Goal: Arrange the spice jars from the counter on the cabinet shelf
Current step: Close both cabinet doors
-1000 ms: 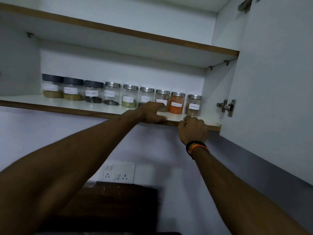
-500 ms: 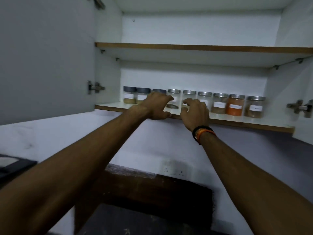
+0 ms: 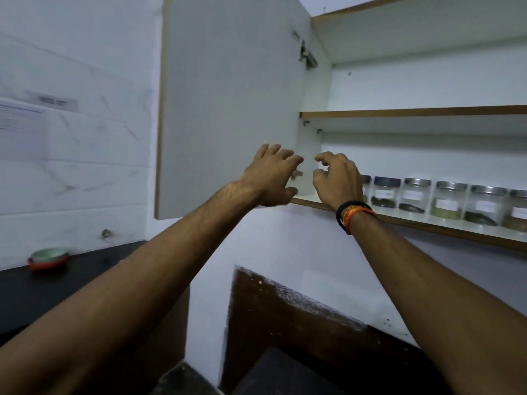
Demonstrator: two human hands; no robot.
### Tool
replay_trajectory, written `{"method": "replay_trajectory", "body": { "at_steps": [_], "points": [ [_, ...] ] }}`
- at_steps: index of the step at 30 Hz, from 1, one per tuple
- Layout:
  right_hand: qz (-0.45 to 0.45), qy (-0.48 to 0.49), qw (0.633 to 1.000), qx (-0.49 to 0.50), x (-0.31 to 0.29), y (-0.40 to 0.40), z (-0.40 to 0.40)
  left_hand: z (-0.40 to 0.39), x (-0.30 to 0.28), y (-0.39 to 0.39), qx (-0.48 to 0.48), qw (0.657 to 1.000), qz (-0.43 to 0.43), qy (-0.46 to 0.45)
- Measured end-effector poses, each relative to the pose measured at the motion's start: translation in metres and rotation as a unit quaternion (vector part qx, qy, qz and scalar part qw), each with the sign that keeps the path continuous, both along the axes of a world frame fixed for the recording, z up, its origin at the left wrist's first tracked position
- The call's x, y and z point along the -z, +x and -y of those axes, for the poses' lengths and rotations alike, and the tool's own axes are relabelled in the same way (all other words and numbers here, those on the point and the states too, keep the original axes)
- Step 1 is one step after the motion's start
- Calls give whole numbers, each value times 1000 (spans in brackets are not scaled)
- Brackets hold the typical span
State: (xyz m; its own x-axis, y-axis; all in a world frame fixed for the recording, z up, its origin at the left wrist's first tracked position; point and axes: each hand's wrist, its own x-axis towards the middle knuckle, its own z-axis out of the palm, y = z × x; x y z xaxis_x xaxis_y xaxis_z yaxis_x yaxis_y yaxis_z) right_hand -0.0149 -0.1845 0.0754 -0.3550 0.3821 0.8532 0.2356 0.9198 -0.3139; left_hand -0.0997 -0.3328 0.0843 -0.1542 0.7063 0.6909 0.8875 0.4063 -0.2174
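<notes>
both hands have slid leftward along the row; left hand [image 3: 271,178] spread wide and empty by the open door [image 3: 231,109], right hand [image 3: 338,178] loosely curled, empty, likely straightening end jars; spice jars [image 3: 447,203] line the cabinet shelf [image 3: 456,228]

No text here can be read. Each spice jar [image 3: 446,203] in the row along the front edge of the cabinet shelf [image 3: 456,228] carries a white paper label [image 3: 447,206] on its side, but the writing on every one is too blurred to make out. On the tiled wall [image 3: 85,155] at the left, a small grey plate [image 3: 57,102] bears dark characters that are smeared beyond reading, and just below it a white sheet of paper [image 3: 20,121] shows lines of fine print that are too small and soft to tell. No brand, number or sign is legible elsewhere.
</notes>
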Motion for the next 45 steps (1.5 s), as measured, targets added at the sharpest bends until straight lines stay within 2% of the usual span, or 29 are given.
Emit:
{"method": "replay_trajectory", "body": {
  "at_steps": [6, 10, 14, 16, 19, 22, 24, 25, 29, 35, 45],
  "points": [
    [-13, 38, 997, -65, -22, -45, 69, 73, -3, -26, -71, 996, -35, 45],
    [-10, 62, 993, -101, -38, -67, 106, 112, -2, -44, -107, 981, -48, 156],
    [7, 97, 988, -120, -48, -87, 137, 143, 8, -68, -80, 960, -26, 268],
    [17, 117, 985, -127, -52, -97, 149, 151, 16, -81, -16, 940, 52, 336],
    [25, 135, 981, -136, -54, -112, 162, 157, 22, -100, 72, 868, 267, 412],
    [22, 147, 977, -150, -56, -127, 172, 158, 25, -115, 137, 783, 465, 391],
    [16, 155, 975, -157, -59, -136, 178, 157, 28, -122, 186, 744, 537, 350],
    [14, 159, 974, -159, -59, -139, 180, 156, 30, -124, 201, 736, 552, 336],
    [-15, 175, 971, -164, -56, -148, 184, 155, 41, -121, 223, 750, 531, 325],
    [-121, 166, 969, -138, -54, -140, 185, 153, 44, -95, 268, 786, 482, 279],
    [-245, 136, 954, -102, -59, -67, 164, 99, 50, -45, 324, 835, 371, 245]
  ]
}}
